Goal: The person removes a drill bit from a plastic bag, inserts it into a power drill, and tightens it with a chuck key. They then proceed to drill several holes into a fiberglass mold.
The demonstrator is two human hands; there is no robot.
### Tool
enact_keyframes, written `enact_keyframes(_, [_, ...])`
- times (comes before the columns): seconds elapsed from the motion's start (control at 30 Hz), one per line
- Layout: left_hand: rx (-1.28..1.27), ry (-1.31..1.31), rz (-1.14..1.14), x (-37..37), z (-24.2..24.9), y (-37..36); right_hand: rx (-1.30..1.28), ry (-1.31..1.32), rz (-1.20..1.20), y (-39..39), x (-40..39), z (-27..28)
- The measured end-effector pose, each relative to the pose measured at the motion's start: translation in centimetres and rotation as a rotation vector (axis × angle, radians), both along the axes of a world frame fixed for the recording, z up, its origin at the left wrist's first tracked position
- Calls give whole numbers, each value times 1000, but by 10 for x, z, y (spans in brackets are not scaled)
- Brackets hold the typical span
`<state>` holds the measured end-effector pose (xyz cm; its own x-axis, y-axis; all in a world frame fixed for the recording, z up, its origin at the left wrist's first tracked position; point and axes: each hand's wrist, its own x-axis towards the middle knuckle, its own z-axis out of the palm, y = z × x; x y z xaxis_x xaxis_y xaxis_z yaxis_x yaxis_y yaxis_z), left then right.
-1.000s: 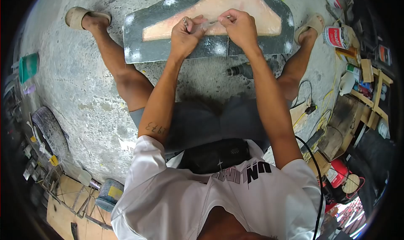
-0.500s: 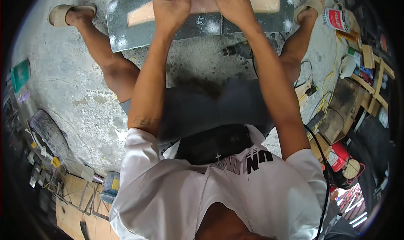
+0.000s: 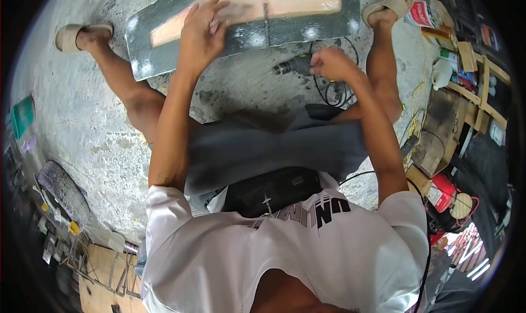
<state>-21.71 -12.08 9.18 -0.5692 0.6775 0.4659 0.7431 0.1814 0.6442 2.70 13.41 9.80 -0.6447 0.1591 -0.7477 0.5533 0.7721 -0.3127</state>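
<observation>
The panel (image 3: 296,32) bore a rod (image 3: 266,26); left hand's (image 3: 201,39) fingers spread over it, right hand's (image 3: 334,65) curled, grip unclear, by the near-side drill (image 3: 297,66).

Grey-bordered panel (image 3: 296,0) aslant between feet (image 3: 92,38)

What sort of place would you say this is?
Probably a workshop or repair area: a corded drill lies on the rough concrete floor, with a worn tire off to the left.

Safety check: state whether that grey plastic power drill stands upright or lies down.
Lying down: the grey drill stretches along the grey concrete floor, chuck pointing sideways.
</observation>
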Motion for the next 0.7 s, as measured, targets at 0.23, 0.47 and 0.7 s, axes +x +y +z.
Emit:
enact_keyframes(0.23, [-233, -204, 243, 57, 12, -38, 415, 407, 519, -10, 47, -117])
enact_keyframes(0.47, [-370, 149, 180, 17, -15, -19, 304, 363, 393, -20, 52, -151])
enact_keyframes(0.7, [165, -596, 445, 53, 25, -46, -42, 922, -54, -67, 56, -12])
